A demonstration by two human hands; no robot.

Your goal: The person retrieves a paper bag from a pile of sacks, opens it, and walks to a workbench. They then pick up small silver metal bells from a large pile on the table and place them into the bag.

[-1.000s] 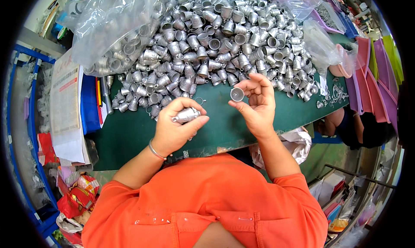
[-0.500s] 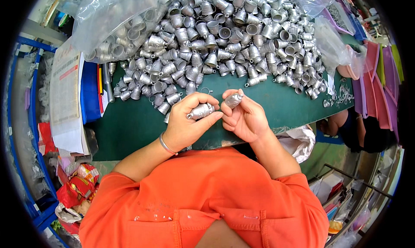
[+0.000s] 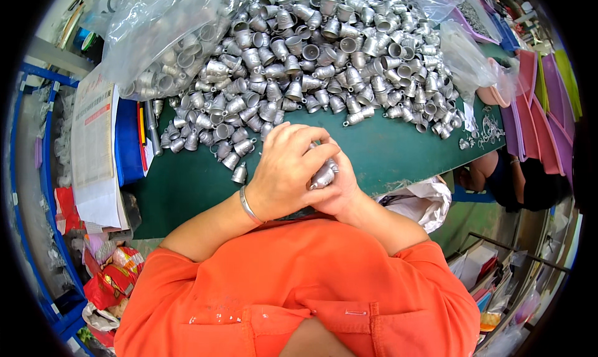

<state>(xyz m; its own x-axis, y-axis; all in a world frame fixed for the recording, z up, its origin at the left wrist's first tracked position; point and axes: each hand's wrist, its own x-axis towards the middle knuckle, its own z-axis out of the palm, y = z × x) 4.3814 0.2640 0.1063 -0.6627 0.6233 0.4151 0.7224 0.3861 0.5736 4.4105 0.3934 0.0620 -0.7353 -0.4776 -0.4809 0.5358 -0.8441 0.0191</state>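
Close to my body, at the table's near edge, both hands meet. My left hand lies over the right with its fingers curled on a small silver-grey metal bell. Under and beside it, my right hand cups the metal from the other side, its fingers mostly covered. Part of the bell shows between the hands; whether a second one is inside the grip cannot be made out. A single bell stands just left of my left hand. Beyond, a large heap of similar bells covers the far table.
Clear plastic bags lie over the heap's left side. Papers and a blue box border the green table. Small rings and pink and purple trays are at right. A person sits beyond.
Earlier my hands were apart, each with a metal bell. They have come together, the left now over the right, covering most of the metal.
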